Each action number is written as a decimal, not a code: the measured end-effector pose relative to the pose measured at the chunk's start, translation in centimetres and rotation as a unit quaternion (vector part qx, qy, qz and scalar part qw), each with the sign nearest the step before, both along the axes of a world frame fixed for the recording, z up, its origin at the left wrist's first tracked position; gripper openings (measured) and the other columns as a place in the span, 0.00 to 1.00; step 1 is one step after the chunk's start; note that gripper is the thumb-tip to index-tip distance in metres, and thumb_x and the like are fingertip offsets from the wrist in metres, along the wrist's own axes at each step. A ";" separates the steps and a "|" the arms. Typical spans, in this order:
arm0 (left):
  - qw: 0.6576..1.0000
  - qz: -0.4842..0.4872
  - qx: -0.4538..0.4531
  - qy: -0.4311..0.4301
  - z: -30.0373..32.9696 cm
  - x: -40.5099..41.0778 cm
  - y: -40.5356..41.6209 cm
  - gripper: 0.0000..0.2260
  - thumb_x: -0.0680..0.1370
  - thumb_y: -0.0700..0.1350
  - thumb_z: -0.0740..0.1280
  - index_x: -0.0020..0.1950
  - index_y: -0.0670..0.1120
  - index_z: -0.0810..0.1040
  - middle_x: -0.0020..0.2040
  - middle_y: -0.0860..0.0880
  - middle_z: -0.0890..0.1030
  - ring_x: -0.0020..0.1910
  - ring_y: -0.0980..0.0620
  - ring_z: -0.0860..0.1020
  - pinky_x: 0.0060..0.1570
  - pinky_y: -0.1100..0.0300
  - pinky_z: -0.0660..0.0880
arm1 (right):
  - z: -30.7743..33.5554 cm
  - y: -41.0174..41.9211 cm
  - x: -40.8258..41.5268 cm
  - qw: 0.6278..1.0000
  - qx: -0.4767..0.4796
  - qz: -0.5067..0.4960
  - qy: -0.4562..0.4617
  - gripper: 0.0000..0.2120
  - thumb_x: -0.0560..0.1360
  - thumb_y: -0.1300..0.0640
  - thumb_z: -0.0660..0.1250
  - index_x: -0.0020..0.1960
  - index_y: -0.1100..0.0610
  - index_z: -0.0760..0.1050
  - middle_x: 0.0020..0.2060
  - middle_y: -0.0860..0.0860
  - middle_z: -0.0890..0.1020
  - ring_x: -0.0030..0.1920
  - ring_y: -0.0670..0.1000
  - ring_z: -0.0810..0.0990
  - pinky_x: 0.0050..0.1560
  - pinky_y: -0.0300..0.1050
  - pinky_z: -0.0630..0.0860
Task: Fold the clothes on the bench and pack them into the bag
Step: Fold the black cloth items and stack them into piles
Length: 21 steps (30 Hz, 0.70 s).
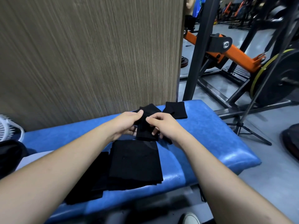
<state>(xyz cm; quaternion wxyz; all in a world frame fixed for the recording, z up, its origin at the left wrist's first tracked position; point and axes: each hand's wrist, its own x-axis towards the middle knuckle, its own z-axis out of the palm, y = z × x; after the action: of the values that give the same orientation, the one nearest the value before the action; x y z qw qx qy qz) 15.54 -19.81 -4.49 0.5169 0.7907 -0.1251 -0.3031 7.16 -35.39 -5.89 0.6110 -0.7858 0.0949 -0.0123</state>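
A small black garment (146, 130) is held above the blue padded bench (210, 135). My left hand (127, 123) grips its left side with the thumb on top. My right hand (163, 126) pinches its right side, fingers curled under the cloth. Nearer to me lies a folded black garment (135, 164), stacked on another black folded piece (90, 183). A small folded black piece (176, 109) rests at the bench's far edge. A dark bag-like object (9, 157) sits at the left edge, only partly in view.
A wood-grain panel (89, 54) stands right behind the bench. Gym machines with an orange arm (234, 52) and a weight plate (278, 78) fill the right. A tripod stand (242, 126) is beside the bench's right end. A white fan (8, 128) shows at left.
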 end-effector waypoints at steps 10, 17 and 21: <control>0.991 0.042 -0.096 -0.078 1.2 0.5 1.9 0.10 0.81 0.44 0.65 0.59 0.42 0.81 0.57 0.37 0.82 0.53 0.40 0.81 0.53 0.46 0.74 | 0.5 0.2 0.4 0.991 -0.039 -0.069 -0.110 0.09 0.78 0.62 0.65 0.54 0.52 0.81 0.39 0.48 0.75 0.38 0.46 0.73 0.40 0.33 0.70; 0.985 0.069 -0.127 -0.095 4.2 -1.2 6.5 0.13 0.84 0.46 0.60 0.62 0.42 0.80 0.55 0.41 0.83 0.47 0.48 0.78 0.41 0.58 0.71 | 2.2 2.8 -0.1 0.988 0.010 -0.025 -0.154 0.12 0.77 0.60 0.70 0.58 0.49 0.77 0.44 0.52 0.79 0.40 0.47 0.73 0.45 0.35 0.75; 0.984 0.072 -0.134 -0.093 5.7 -3.8 9.9 0.15 0.84 0.48 0.59 0.61 0.42 0.81 0.57 0.41 0.84 0.56 0.44 0.82 0.54 0.49 0.76 | 3.8 5.9 -0.6 0.982 0.053 0.019 -0.183 0.12 0.76 0.63 0.70 0.58 0.52 0.76 0.38 0.50 0.73 0.38 0.49 0.68 0.45 0.37 0.72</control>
<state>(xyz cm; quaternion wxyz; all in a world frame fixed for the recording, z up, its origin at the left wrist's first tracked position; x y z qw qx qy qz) 11.78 -9.94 1.17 0.6245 0.7462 -0.1550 -0.1707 6.58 -29.53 -2.12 0.6586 -0.7388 -0.0330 -0.1389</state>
